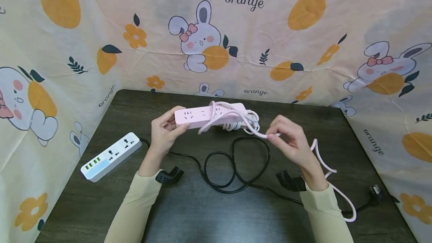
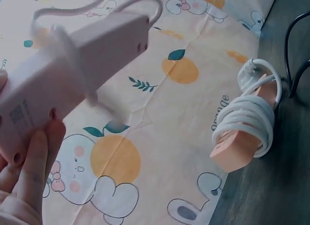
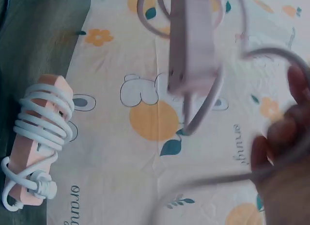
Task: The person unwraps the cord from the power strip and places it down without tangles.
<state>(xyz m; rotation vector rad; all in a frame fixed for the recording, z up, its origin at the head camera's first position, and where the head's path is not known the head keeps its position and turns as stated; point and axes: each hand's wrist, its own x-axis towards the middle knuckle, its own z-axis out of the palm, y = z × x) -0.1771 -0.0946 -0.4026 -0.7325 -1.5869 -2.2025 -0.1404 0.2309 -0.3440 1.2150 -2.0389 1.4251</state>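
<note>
My left hand [image 1: 164, 130] grips the left end of a pink power strip [image 1: 197, 116], thumb in front and fingers behind. The strip is held up above the back of the table, socket face toward me. Its pink cord [image 1: 224, 116] loops loosely around the middle and right part. To the right, my right hand [image 1: 291, 140] pinches the cord between thumb and fingers, with the rest trailing down past the wrist. Lower behind the strip lies a peach power strip [image 2: 236, 150] wrapped in white cord [image 3: 44, 119], mostly hidden in the head view.
A white power strip [image 1: 113, 156] lies at the left of the dark table [image 1: 189, 220]. Its black cord [image 1: 219, 186] curls across the middle toward a black plug [image 1: 375, 194] at the right. Patterned cloth [image 1: 135, 70] rises behind and at both sides.
</note>
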